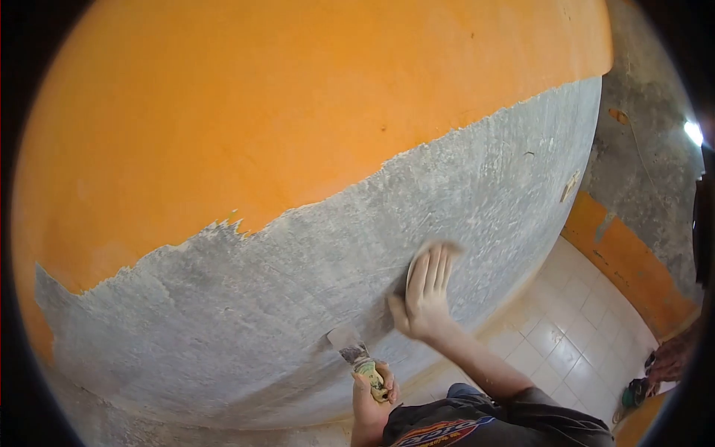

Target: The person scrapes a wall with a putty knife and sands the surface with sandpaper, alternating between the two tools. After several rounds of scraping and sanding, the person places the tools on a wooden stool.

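My left hand [372,387] is closed around the handle of a putty knife [350,344], its wide blade pointing up toward the wall's scraped grey area. The knife's handle is pale yellow-green and stained. Higher and to the right, my right hand [427,298] lies against the grey wall surface [313,261], fingers together and thumb out to the side. Under its fingers shows the edge of a thin beige sheet, apparently sandpaper [453,247], blurred by motion. Above the grey part, orange paint [298,97] ends in a ragged, flaking edge.
Light floor tiles [551,335] run along the wall's foot on the right. Beyond them stands another grey wall [640,149] with an orange band [625,268] low down. A bright light [693,133] shows at the far right. Part of another person seems visible at the lower right edge.
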### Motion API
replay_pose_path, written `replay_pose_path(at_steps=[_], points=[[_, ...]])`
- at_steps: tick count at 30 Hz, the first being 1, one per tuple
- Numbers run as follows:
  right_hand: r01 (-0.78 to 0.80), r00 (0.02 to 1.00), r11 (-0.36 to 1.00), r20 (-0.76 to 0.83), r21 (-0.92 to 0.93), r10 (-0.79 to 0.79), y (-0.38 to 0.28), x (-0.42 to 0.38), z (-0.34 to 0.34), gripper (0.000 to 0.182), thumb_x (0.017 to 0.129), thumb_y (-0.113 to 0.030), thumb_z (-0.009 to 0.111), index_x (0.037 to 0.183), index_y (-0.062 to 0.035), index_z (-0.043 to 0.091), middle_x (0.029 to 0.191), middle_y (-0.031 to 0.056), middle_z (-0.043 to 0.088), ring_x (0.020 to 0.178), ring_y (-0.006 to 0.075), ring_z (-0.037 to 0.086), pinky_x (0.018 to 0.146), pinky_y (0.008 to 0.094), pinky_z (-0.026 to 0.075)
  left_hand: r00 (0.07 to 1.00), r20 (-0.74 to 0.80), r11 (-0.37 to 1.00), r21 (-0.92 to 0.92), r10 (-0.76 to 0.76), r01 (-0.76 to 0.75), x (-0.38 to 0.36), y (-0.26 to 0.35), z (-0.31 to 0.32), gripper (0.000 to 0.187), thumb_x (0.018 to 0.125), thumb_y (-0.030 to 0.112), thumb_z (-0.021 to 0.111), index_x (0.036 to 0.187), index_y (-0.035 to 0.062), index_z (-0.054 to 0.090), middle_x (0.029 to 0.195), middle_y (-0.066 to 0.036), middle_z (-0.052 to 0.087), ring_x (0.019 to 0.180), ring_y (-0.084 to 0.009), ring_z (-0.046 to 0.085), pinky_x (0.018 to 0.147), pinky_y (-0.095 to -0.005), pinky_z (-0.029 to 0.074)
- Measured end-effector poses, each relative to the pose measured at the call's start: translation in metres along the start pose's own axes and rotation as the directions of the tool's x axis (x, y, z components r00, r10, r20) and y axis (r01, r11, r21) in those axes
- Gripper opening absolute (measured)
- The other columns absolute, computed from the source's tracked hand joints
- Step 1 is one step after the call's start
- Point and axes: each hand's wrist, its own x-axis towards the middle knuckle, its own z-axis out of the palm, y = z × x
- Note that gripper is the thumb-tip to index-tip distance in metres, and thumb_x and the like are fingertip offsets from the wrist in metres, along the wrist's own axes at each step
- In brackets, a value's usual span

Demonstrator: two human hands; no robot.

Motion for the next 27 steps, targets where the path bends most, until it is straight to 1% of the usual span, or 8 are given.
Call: replay_pose_path(at_steps=[3, 8, 10, 13, 16, 17, 20, 27], points=[[-0.017, 0.985, 1.0, -0.17, 0.02, 0.02, 0.002, 0.073, -0.038, 0.077, 0.084, -0.028, 0.056, 0.137, 0.0177, 0.024, 0.14, 0.042, 0.023, 0.131, 0.0585, 0.021, 0.105, 0.0648, 0.015, 1.0, 0.018, 1.0, 0.019, 0.001, -0.001, 0.002, 0.005, 0.009, 0.054, 0.093, 0.058, 0.04, 0.107, 0.0068, 0.052, 0.071, -0.003, 0.046, 0.053, -0.0141, 0.044, 0.046, -0.0265, 0.033], [0.021, 0.992, 1.0, -0.128, 0.018, -0.019, 0.007, 0.029, -0.015, 0.073, 0.084, -0.026, 0.056, 0.136, 0.0166, 0.028, 0.141, 0.0399, 0.025, 0.132, 0.056, 0.023, 0.105, 0.0656, 0.016, 0.999, 0.039, 0.999, 0.037, 0.029, -0.03, 0.007, 0.001, 0.009, 0.054, 0.093, 0.057, 0.041, 0.106, 0.0064, 0.052, 0.07, -0.003, 0.047, 0.053, -0.0142, 0.044, 0.046, -0.0265, 0.033], [-0.021, 1.0, 0.999, 0.003, 0.049, 0.021, 0.002, -0.009, -0.01, 0.07, 0.084, -0.024, 0.056, 0.135, 0.0164, 0.031, 0.14, 0.0395, 0.027, 0.132, 0.0551, 0.025, 0.105, 0.0643, 0.019, 0.998, 0.053, 1.0, 0.02, 0.016, -0.017, 0.007, -0.001, 0.007, 0.054, 0.094, 0.057, 0.04, 0.107, 0.0062, 0.052, 0.07, -0.004, 0.048, 0.053, -0.0142, 0.045, 0.046, -0.0262, 0.034], [0.011, 0.999, 0.999, -0.032, 0.048, -0.01, 0.004, 0.02, -0.036, 0.068, 0.086, -0.024, 0.056, 0.136, 0.0141, 0.031, 0.142, 0.0356, 0.028, 0.134, 0.0506, 0.026, 0.107, 0.0603, 0.021, 0.998, 0.065, 1.0, 0.005, 0.018, -0.018, 0.007, -0.003, 0.008, 0.053, 0.094, 0.056, 0.041, 0.107, 0.0061, 0.053, 0.07, -0.004, 0.049, 0.053, -0.0138, 0.045, 0.046, -0.0258, 0.034], [-0.005, 1.0, 1.0, 0.008, -0.02, 0.005, -0.004, 0.068, -0.072, 0.067, 0.085, -0.016, 0.052, 0.138, 0.0152, 0.026, 0.144, 0.0369, 0.023, 0.135, 0.0532, 0.019, 0.11, 0.0581, 0.016, 0.996, 0.087, 1.0, -0.014, -0.003, 0.004, 0.011, -0.003, 0.012, 0.055, 0.094, 0.056, 0.041, 0.107, 0.0047, 0.053, 0.069, -0.004, 0.049, 0.053, -0.0138, 0.046, 0.045, -0.0251, 0.035], [-0.03, 0.999, 0.998, -0.024, -0.051, 0.029, -0.009, 0.069, -0.074, 0.066, 0.087, -0.023, 0.055, 0.139, 0.0092, 0.032, 0.145, 0.0279, 0.031, 0.136, 0.0438, 0.028, 0.108, 0.0559, 0.022, 0.996, 0.091, 1.0, -0.013, -0.006, 0.007, 0.011, -0.003, 0.013, 0.055, 0.094, 0.056, 0.041, 0.107, 0.0047, 0.053, 0.069, -0.004, 0.049, 0.053, -0.0138, 0.046, 0.045, -0.0251, 0.035], [-0.022, 0.995, 0.999, 0.096, -0.038, 0.025, -0.015, 0.045, -0.075, 0.065, 0.086, -0.023, 0.056, 0.139, 0.0087, 0.033, 0.145, 0.0281, 0.032, 0.136, 0.0432, 0.028, 0.108, 0.0554, 0.023, 0.995, 0.097, 1.0, -0.001, -0.001, 0.001, 0.014, 0.001, 0.014, 0.06, 0.092, 0.055, 0.046, 0.11, -0.0015, 0.051, 0.073, -0.006, 0.051, 0.054, -0.0141, 0.047, 0.047, -0.0257, 0.036], [-0.004, 0.999, 0.997, 0.053, -0.074, 0.008, -0.014, 0.066, -0.087, 0.061, 0.088, -0.022, 0.055, 0.139, 0.0067, 0.036, 0.144, 0.0268, 0.033, 0.136, 0.0403, 0.03, 0.107, 0.0544, 0.026, 0.995, 0.094, 0.999, 0.045, -0.024, 0.02, 0.015, 0.003, 0.016, 0.058, 0.094, 0.053, 0.045, 0.112, -0.0022, 0.051, 0.073, -0.006, 0.05, 0.056, -0.0143, 0.048, 0.047, -0.0254, 0.036]])
